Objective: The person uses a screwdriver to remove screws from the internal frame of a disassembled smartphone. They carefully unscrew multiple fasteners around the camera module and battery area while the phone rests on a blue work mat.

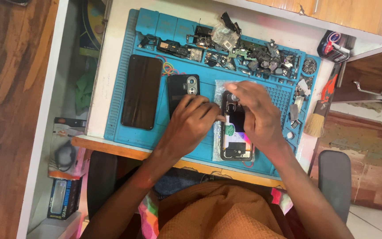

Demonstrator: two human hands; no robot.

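1. White worktop [111,66] is carrying a blue mat [208,146], wood floor beside.
2. Mat trays [244,55] are holding loose parts.
3. Left hand [191,121] and right hand [255,113], fingers pinched narrow, are pressing the opened phone [236,141] mid-mat.

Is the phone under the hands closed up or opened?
Opened. The phone lies on the blue mat with its back off, inner parts showing. Both hands, left and right, rest on it.
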